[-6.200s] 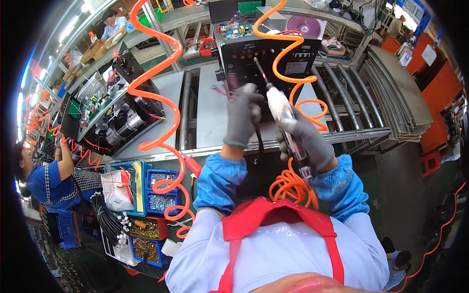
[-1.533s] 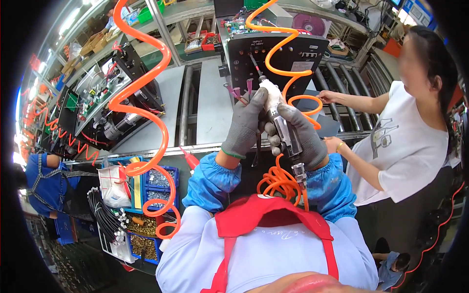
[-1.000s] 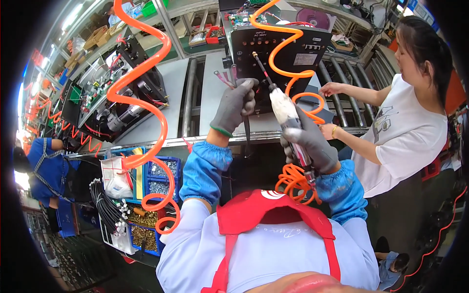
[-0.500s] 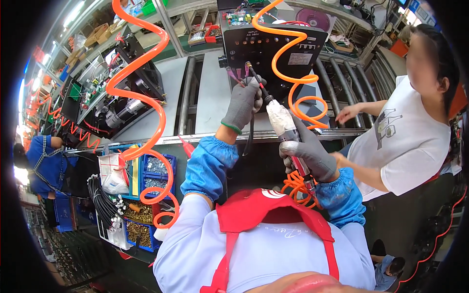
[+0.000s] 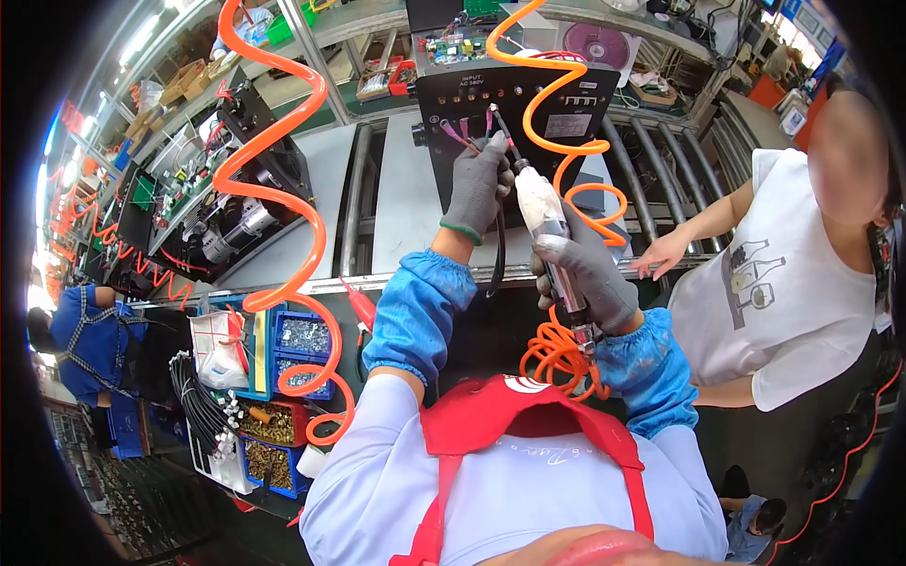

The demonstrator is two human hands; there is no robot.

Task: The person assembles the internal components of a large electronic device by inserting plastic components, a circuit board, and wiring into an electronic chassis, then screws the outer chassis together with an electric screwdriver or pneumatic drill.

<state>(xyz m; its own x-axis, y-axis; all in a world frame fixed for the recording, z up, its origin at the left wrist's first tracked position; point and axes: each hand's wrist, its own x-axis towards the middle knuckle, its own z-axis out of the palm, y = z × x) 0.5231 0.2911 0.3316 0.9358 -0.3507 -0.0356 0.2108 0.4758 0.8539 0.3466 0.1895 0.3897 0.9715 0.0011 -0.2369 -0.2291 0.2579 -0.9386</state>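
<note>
Grey-gloved, my left hand (image 5: 479, 187) is closed around a black cable (image 5: 496, 250) just below its split-out wires. Their pink-sleeved ends (image 5: 455, 132) fan out above the fingers, in front of a black equipment panel (image 5: 528, 118). My right hand (image 5: 590, 281), also gloved, grips a power screwdriver (image 5: 542, 203) with white wrapping round its front part. The driver slants up and left, its slim bit passing beside my left fingers. At the bit's tip, one pink-sleeved end lies close below the panel's row of brass studs (image 5: 488, 93); whether it touches one I cannot tell.
Coiled orange hoses (image 5: 311, 217) hang before me. Blue bins (image 5: 269, 462) of brass hardware and a cable bundle (image 5: 193, 396) stand at left. Another open machine (image 5: 236, 226) sits on the roller line (image 5: 675, 170). A co-worker (image 5: 783, 274) stands close at right, one hand stretched toward the line.
The driver's tip and the pink-sleeved end at it have moved up nearer the row of studs, both hands following. At right, the co-worker has leaned in closer.
</note>
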